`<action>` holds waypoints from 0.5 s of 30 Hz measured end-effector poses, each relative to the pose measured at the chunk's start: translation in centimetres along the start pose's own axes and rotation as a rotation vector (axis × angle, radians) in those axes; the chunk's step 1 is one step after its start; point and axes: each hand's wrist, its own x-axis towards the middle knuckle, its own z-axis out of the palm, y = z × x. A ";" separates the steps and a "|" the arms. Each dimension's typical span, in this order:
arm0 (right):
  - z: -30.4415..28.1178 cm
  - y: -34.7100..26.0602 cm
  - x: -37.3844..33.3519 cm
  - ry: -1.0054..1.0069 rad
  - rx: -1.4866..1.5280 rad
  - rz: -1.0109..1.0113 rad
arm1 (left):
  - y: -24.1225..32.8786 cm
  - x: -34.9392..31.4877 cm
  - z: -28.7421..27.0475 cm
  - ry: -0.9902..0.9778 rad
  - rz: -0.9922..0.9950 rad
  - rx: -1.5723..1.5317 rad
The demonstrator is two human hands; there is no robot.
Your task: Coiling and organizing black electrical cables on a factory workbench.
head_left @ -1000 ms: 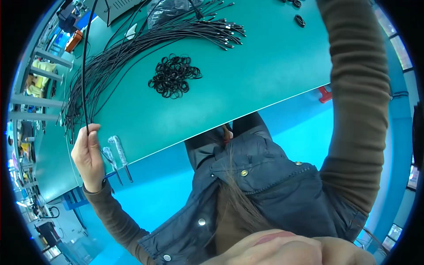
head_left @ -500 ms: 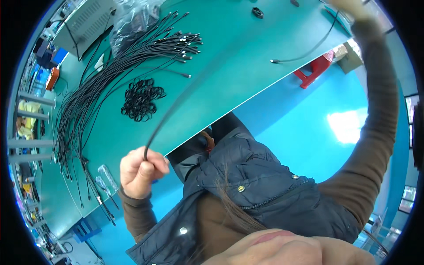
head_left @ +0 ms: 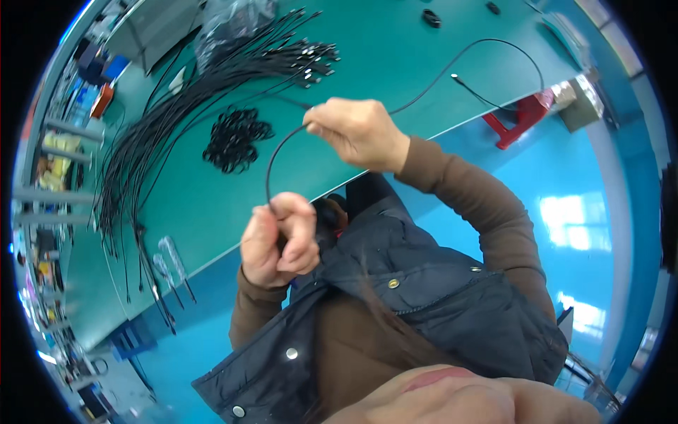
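Note:
A thin black cable (head_left: 270, 164) bows between my two hands above the green table's front edge. My left hand (head_left: 280, 242) is closed, pinching one stretch of it between thumb and finger. Farther up, the fingertips of my right hand (head_left: 361, 133) grip the same cable. Past that hand the cable loops over the table at the right and turns back, ending in a metal-tipped connector (head_left: 454, 76). A pile of small black loops (head_left: 234, 141) lies left of my hands. Behind it stretches a large bundle of black cables (head_left: 183, 102) with silver connector ends.
A clear plastic bag (head_left: 229, 32) and a grey metal box (head_left: 152, 32) stand at the back left. Two clear-handled tools (head_left: 171, 256) lie near the left front edge. A small coiled black cable (head_left: 431, 18) is at the back. Beyond the edge stands a red stool (head_left: 519, 121).
My right hand has come in from the far right to near my left hand, and the stretched cable now bows between them. My left hand has moved slightly up and right.

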 end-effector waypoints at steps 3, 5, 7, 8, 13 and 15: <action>3.4 0.8 0.5 -0.093 -0.121 -0.143 | -0.7 -0.7 -1.4 -0.097 -0.085 -0.005; 4.3 -0.1 -0.8 -0.202 -0.064 -0.169 | 0.8 -0.2 -2.0 -0.105 0.157 -0.038; 4.2 -1.1 -2.2 -0.392 -0.004 -0.161 | 3.3 0.7 -2.9 -0.011 0.437 0.022; 3.8 -1.6 -2.5 -0.487 0.044 -0.151 | 4.5 1.2 -3.8 0.059 0.562 0.136; 0.4 -4.4 0.7 -0.522 0.205 -0.261 | 5.7 1.4 -6.4 0.298 0.610 0.637; 0.4 -5.0 3.2 -0.379 0.255 -0.302 | 4.7 0.7 -7.0 0.204 0.440 0.894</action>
